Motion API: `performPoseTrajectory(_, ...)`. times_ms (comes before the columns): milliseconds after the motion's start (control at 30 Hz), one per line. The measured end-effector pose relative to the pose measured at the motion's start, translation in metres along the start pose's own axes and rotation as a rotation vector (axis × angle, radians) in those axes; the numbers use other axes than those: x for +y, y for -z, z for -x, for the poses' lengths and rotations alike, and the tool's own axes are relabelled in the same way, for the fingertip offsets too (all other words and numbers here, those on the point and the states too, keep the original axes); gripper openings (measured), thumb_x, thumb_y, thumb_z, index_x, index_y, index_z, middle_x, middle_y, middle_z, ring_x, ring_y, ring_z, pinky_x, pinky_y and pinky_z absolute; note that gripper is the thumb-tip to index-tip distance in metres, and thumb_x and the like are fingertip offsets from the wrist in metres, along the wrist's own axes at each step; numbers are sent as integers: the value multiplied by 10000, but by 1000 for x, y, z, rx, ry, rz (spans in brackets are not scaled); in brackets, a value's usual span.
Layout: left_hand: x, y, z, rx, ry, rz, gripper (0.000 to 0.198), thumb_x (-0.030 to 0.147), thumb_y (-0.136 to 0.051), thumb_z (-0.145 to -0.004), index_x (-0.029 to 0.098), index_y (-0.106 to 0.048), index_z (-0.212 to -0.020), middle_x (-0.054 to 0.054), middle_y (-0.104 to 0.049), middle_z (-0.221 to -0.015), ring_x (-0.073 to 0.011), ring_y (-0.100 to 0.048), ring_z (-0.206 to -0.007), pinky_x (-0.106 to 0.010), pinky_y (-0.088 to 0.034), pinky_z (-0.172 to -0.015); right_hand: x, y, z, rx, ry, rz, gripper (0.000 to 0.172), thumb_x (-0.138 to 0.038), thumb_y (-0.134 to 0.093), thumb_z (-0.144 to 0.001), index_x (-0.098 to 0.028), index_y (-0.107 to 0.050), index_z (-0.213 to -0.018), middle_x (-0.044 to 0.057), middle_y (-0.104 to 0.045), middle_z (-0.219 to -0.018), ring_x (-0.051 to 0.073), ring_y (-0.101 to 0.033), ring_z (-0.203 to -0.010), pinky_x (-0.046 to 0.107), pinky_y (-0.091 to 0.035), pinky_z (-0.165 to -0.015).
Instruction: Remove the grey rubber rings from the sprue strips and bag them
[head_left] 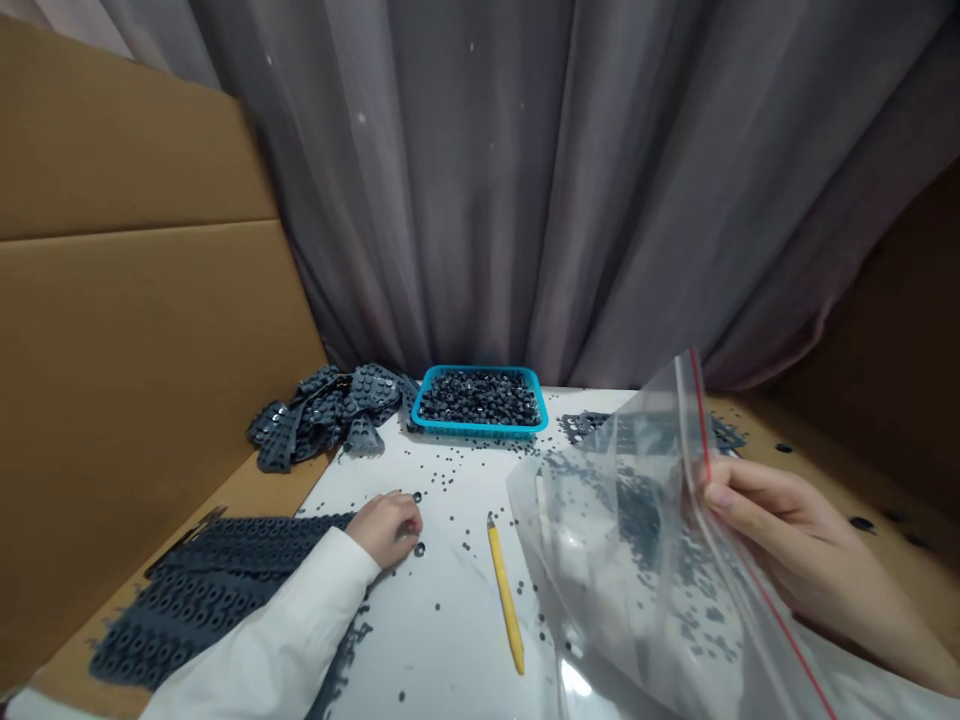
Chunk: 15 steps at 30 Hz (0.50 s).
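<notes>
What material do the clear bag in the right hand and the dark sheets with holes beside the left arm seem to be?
The clear bag looks like thin, glossy plastic film, since it creases and shows glare. The dark perforated sheets have a matte grey surface and look like rubber or plastic; the look leaves this open.

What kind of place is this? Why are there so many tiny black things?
It looks like a small makeshift workspace for handling little parts, though I can't be sure. A blue plastic tray is full of small dark pieces, dark moulded sheets lie piled nearby, and a clear zip bag holds more pieces.
</notes>
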<state>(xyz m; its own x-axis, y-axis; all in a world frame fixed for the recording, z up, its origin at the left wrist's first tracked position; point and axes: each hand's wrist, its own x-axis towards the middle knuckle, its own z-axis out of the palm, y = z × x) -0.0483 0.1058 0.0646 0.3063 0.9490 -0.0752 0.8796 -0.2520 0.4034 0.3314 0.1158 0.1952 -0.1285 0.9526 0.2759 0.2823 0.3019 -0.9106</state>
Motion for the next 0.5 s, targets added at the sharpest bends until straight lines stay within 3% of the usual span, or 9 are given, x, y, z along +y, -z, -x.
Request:
performPoseTrajectory(100,2,3,-1,57,17,6,139,103,-511,-663,177,-603,-736,-38,-597,-785,-197,-535,-820,-298,-397,-752,2,-3,-2,-74,10,-84,400,-505,-581,-757,-180,-483,-544,-14,-391,-522,112,-356,-476,227,-291,-435)
performPoseTrajectory(167,18,10,3,99,6,56,153,104,-510,-662,171,-592,-772,-33,-585,-782,-180,-533,-780,-279,-400,-719,0,-12,-1,-43,56,-118,414,-481,-572,-776,-181,-439,-522,-27,-365,-512,101,-319,-459,225,-258,-429)
performPoseTrajectory(267,68,21,15,156,-88,392,101,258,-532,-738,168,-575,-723,-8,-547,-680,-140,-501,-638,-243,-386,-615,-12,-46,2,-175,152,-113,436,-446,-531,-817,-179,-402,-497,-32,-376,-503,104,-348,-476,228,-289,-461)
performPoseTrajectory(367,126,29,20,188,-164,749,386,499,-505,-774,160,-539,-591,-1,-503,-574,-136,-491,-591,-236,-362,-570,-22,-87,7,-536,200,-29,335,-341,-556,-824,-163,-521,-542,-16,-490,-546,115,-453,-574,233,-362,-575)
performPoseTrajectory(433,150,31,14,231,-104,898,505,545,-441,-809,160,-458,-483,21,-412,-457,-104,-423,-483,-219,-324,-497,-23,-105,9,-613,180,-87,310,-312,-541,-833,-154,-572,-569,-7,-536,-562,109,-467,-571,230,-372,-584)
performPoseTrajectory(500,159,32,5,195,-97,997,523,537,-405,-839,150,-487,-497,17,-419,-447,-93,-413,-457,-210,-318,-477,-19,-111,8,-640,129,-207,316,-339,-541,-831,-146,-577,-585,7,-567,-592,105,-468,-566,230,-370,-571)
